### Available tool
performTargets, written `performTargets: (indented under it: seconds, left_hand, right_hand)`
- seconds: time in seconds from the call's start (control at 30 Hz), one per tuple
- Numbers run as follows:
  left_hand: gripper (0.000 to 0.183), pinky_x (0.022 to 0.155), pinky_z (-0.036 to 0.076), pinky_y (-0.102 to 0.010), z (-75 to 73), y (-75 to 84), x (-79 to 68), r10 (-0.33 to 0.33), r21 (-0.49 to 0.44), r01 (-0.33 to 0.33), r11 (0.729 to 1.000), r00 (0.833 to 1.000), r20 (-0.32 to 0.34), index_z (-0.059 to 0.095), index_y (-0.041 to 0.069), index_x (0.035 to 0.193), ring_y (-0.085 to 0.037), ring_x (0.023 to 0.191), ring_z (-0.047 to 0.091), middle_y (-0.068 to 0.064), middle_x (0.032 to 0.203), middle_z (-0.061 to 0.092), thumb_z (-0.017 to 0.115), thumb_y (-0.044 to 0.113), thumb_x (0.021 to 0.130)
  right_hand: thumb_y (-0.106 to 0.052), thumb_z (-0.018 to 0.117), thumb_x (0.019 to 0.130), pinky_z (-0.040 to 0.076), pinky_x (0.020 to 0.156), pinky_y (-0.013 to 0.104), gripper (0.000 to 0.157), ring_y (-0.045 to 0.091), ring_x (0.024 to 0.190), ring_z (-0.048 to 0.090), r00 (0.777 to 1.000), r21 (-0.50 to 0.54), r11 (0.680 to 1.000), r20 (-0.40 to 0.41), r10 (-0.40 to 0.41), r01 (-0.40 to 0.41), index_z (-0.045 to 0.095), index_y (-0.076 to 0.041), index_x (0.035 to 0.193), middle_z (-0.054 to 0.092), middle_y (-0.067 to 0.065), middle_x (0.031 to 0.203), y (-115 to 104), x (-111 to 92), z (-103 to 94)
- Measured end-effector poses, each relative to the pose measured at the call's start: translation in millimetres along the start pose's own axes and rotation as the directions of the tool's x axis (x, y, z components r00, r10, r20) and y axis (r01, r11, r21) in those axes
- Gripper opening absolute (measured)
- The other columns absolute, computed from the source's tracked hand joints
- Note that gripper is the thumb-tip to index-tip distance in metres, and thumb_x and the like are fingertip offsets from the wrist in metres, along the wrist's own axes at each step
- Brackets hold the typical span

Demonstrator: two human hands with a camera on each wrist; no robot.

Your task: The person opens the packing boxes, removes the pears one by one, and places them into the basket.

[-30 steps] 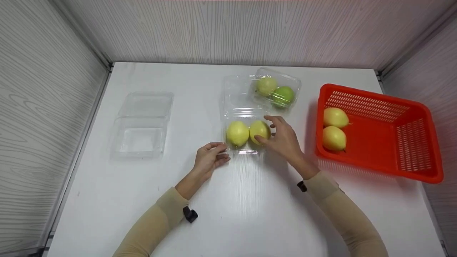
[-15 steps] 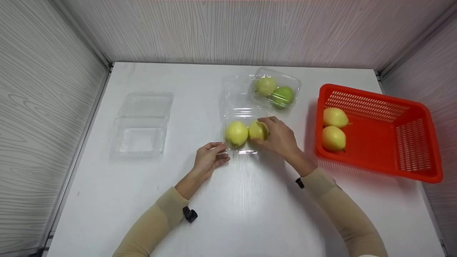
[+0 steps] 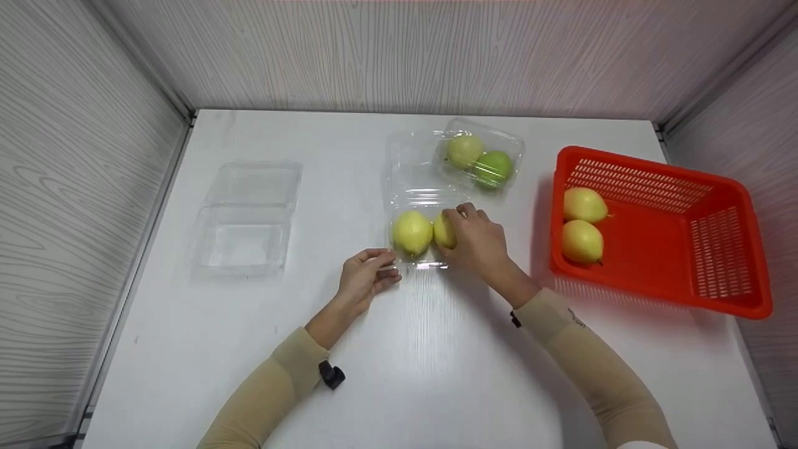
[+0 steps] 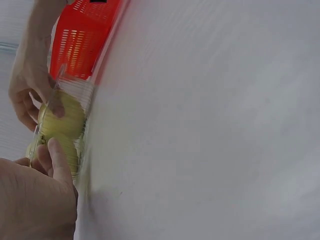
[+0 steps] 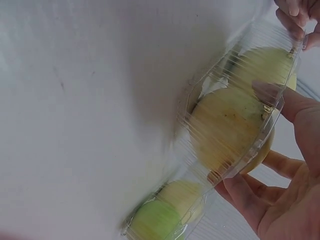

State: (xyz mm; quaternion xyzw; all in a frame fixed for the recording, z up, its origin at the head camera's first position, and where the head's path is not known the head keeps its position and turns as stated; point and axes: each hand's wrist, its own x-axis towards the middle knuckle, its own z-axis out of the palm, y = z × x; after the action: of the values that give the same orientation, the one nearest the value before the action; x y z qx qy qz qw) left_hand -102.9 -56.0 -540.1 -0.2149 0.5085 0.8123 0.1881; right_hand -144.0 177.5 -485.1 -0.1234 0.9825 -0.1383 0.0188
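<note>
An open clear plastic clamshell box lies mid-table, its lid folded back. Inside its base sit a left yellow pear and a right yellow pear, side by side. My right hand grips the right pear, thumb on the near side and fingers over the far side; the hand covers its right part. At the box's near left corner, my left hand pinches the rim between thumb and fingers. The right wrist view shows both pears through the clear wall.
Behind the lid is another clear box holding a pale yellow fruit and a green fruit. An open clamshell stands at left. The red basket on the right holds two yellow pears.
My right hand has moved left and closed further round the right pear, covering more of it. Both pears and the box have shifted very slightly left. My left hand stays put.
</note>
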Motion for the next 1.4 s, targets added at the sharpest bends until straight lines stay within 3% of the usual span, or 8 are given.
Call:
performTargets:
  seconds: [0.4, 0.6, 0.87, 1.2, 1.4]
  left_hand:
    - [0.01, 0.07, 0.069, -0.029, 1.7, -1.2, 0.1, -0.007, -0.011, 0.007, 1.0, 1.0, -0.023, 0.065, 0.003, 0.105, -0.013, 0.065, 0.071, -0.006, 0.082, 0.074, 0.071, 0.002, 0.098]
    - [0.012, 0.071, 0.069, -0.028, 1.0, -1.4, -1.0, 0.001, -0.008, -0.001, 1.0, 1.0, -0.001, 0.065, 0.002, 0.108, -0.013, 0.066, 0.071, -0.007, 0.087, 0.074, 0.07, 0.003, 0.098]
    - [0.009, 0.069, 0.068, -0.028, 1.7, -1.0, -1.4, 0.006, -0.015, -0.006, 1.0, 1.0, -0.002, 0.065, 0.003, 0.106, -0.013, 0.066, 0.072, -0.006, 0.085, 0.074, 0.071, 0.003, 0.098]
    - [0.008, 0.069, 0.068, -0.028, 2.5, -0.5, -1.5, 0.006, -0.017, -0.006, 1.0, 1.0, -0.003, 0.065, 0.004, 0.105, -0.012, 0.065, 0.072, -0.005, 0.083, 0.074, 0.07, 0.002, 0.098]
    - [0.011, 0.071, 0.068, -0.027, 2.3, 0.3, -1.8, 0.005, -0.001, -0.005, 1.0, 1.0, 0.005, 0.064, 0.003, 0.109, -0.012, 0.067, 0.072, -0.005, 0.085, 0.073, 0.069, 0.003, 0.099]
  right_hand:
    - [-0.039, 0.084, 0.086, 0.064, 0.067, 0.058, 0.057, 0.041, 0.109, 0.068, 0.991, -0.115, 0.991, -0.103, -0.082, 0.07, 0.062, -0.01, 0.13, 0.066, 0.018, 0.128, 1.0, -1.5, 14.3]
    - [-0.038, 0.084, 0.085, 0.063, 0.062, 0.057, 0.055, 0.041, 0.11, 0.067, 0.988, -0.14, 0.987, -0.114, -0.1, 0.084, 0.061, -0.01, 0.128, 0.064, 0.015, 0.125, -0.9, -1.5, 10.5]
    - [-0.036, 0.081, 0.084, 0.064, 0.067, 0.06, 0.057, 0.039, 0.114, 0.067, 0.987, -0.041, 0.997, -0.147, -0.073, 0.067, 0.062, -0.013, 0.133, 0.065, 0.011, 0.129, 0.9, -2.2, -1.4]
    - [-0.038, 0.09, 0.079, 0.065, 0.081, 0.058, 0.068, 0.036, 0.119, 0.067, 0.985, 0.127, 0.991, -0.169, -0.028, 0.05, 0.064, -0.014, 0.138, 0.067, 0.007, 0.137, 5.9, -6.0, -15.1]
    - [-0.033, 0.091, 0.078, 0.063, 0.087, 0.061, 0.071, 0.037, 0.123, 0.066, 0.985, 0.175, 0.984, -0.175, -0.006, 0.037, 0.063, -0.015, 0.14, 0.066, 0.008, 0.141, 8.0, -9.8, -25.1]
